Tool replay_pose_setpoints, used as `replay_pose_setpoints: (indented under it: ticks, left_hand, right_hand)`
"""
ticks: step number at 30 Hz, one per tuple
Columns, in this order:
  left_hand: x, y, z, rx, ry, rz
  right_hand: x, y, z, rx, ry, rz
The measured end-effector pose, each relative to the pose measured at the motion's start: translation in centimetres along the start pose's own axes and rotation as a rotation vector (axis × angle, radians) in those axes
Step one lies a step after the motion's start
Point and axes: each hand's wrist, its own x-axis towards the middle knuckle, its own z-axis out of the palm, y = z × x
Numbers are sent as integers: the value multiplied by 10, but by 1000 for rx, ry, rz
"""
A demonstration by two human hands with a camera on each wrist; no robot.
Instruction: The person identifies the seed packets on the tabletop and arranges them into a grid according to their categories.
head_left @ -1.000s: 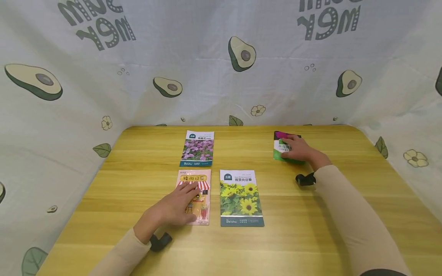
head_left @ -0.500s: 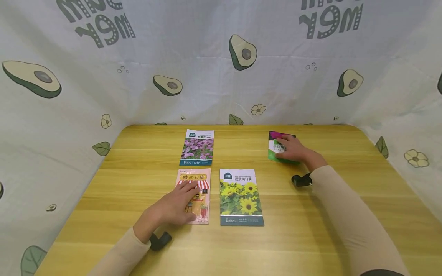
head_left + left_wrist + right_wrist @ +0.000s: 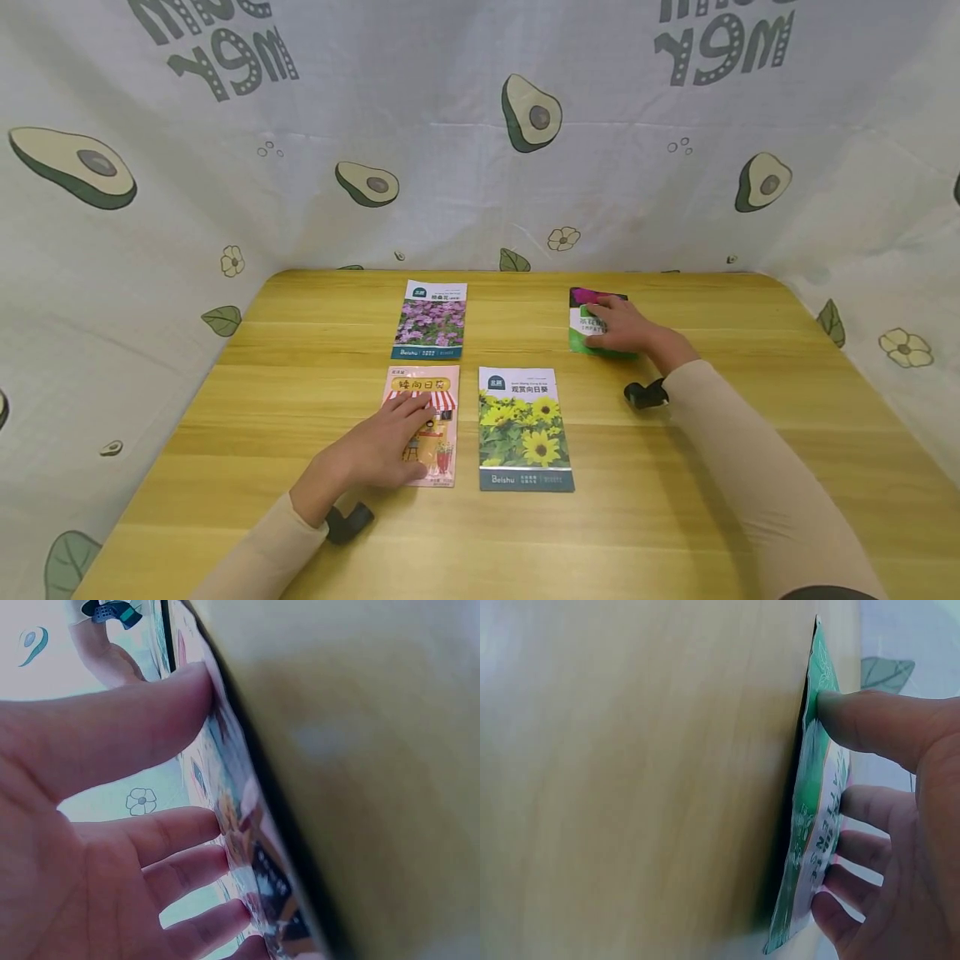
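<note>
My left hand [image 3: 375, 446] rests with spread fingers on a pink seed packet [image 3: 442, 433] that has a striped awning picture. In the left wrist view the thumb and fingertips press on that packet's face. At the back right, my right hand [image 3: 630, 327] lies over a green and white seed packet [image 3: 581, 329] with a magenta top. The right wrist view shows thumb and fingertips touching the face of this green packet [image 3: 810, 817], which lies flat on the table. Part of it is hidden under the fingers.
A sunflower seed packet [image 3: 525, 429] lies to the right of the pink one. Behind the pink packet is a purple-flower packet [image 3: 429, 321]. The wooden table [image 3: 300, 400] ends at a white avocado-print cloth [image 3: 450, 108] behind and at both sides.
My right hand has slid the green and white packet leftward along the table. The left hand has stayed on the pink packet.
</note>
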Motion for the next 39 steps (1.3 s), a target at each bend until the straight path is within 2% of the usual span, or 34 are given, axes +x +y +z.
replay_pose_setpoints:
  ticks: [8, 13, 16, 24, 31, 39]
  left_hand:
    - [1, 0, 0, 9, -9, -4]
    - [0, -2, 0, 13, -17, 26]
    - [-1, -2, 0, 18, -21, 37]
    - [-3, -1, -1, 15, -45, 15]
    - [-3, -1, -1, 22, -40, 19]
    - [-4, 1, -2, 2, -43, 8]
  right_hand:
    - [4, -17, 3, -44, -34, 22]
    - [6, -25, 3, -83, -48, 24]
    - [9, -28, 4, -83, -54, 20]
    - [14, -40, 7, -72, -49, -15]
    - [22, -47, 12, -70, -51, -31]
    - [26, -59, 13, -73, -63, -17]
